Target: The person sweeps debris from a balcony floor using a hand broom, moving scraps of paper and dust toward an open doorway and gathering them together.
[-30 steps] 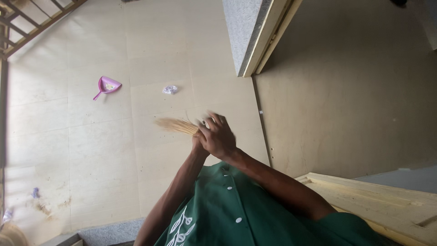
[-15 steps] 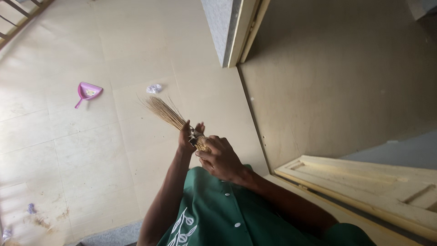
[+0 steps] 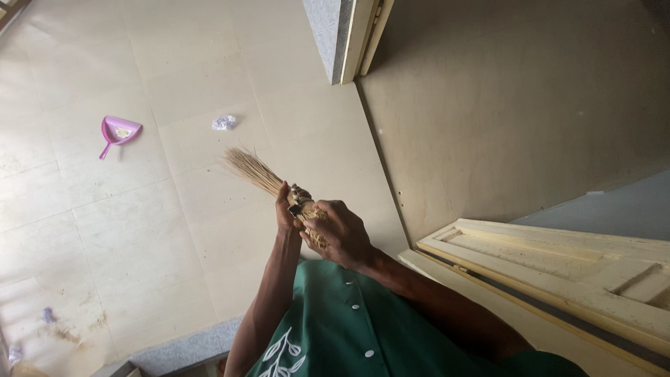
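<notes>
Both hands hold a short hand broom of pale straw bristles in front of the chest, above the floor. The right hand is closed around the bound butt end of the bundle, fingers wrapped over it, with some straw showing below the palm. The left hand sits just left of it, touching it, fingers curled around the bundle at a dark binding band. The bristles fan out from the left hand toward the far left, tilted up and away from the body, tips free in the air. The person wears a green buttoned shirt with a white leaf print. On the beige tiled floor, well apart from the hands to the far left, lies a pink plastic dustpan with something pale in it. A small crumpled whitish scrap lies on the floor beyond the bristle tips. A pale wooden door panel lies near right. A grey stone post with wooden frame stands far centre.
</notes>
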